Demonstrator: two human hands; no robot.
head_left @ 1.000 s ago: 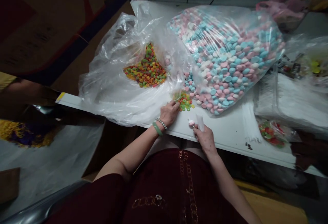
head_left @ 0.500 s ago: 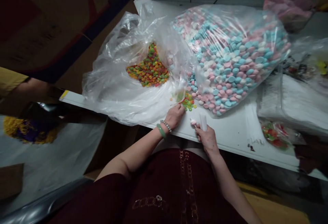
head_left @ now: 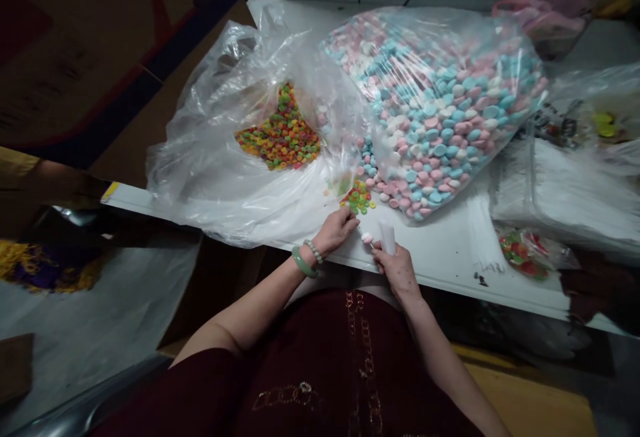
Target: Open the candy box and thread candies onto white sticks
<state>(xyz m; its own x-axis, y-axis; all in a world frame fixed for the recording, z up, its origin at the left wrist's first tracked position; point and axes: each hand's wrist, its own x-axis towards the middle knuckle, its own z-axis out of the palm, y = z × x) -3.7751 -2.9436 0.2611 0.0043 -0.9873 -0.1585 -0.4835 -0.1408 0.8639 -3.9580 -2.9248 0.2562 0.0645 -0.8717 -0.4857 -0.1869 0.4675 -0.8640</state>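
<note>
My right hand (head_left: 397, 269) pinches a thin stick with a pink-and-white candy (head_left: 367, 238) threaded near its end. A bundle of thin white sticks or strips (head_left: 387, 237) stands up from the same hand. My left hand (head_left: 336, 229) has its fingertips pinched together close to the stick's tip; what they hold is too small to make out. Just beyond it lies a small heap of coloured ring pieces (head_left: 359, 200) on the white table (head_left: 440, 247). More rings (head_left: 285, 134) fill an opened clear plastic bag (head_left: 200, 184) behind my left hand.
A big clear bag of pink, blue and white candies (head_left: 440, 117) takes up the table's middle. To the right are a stack of white packaging (head_left: 580, 187) and a small bag of colourful sweets (head_left: 527, 254). A large cardboard box (head_left: 125, 104) stands at the left.
My left hand has drawn back a little from the ring heap, toward the stick's tip. My right hand keeps its hold on the stick. The view has shifted slightly.
</note>
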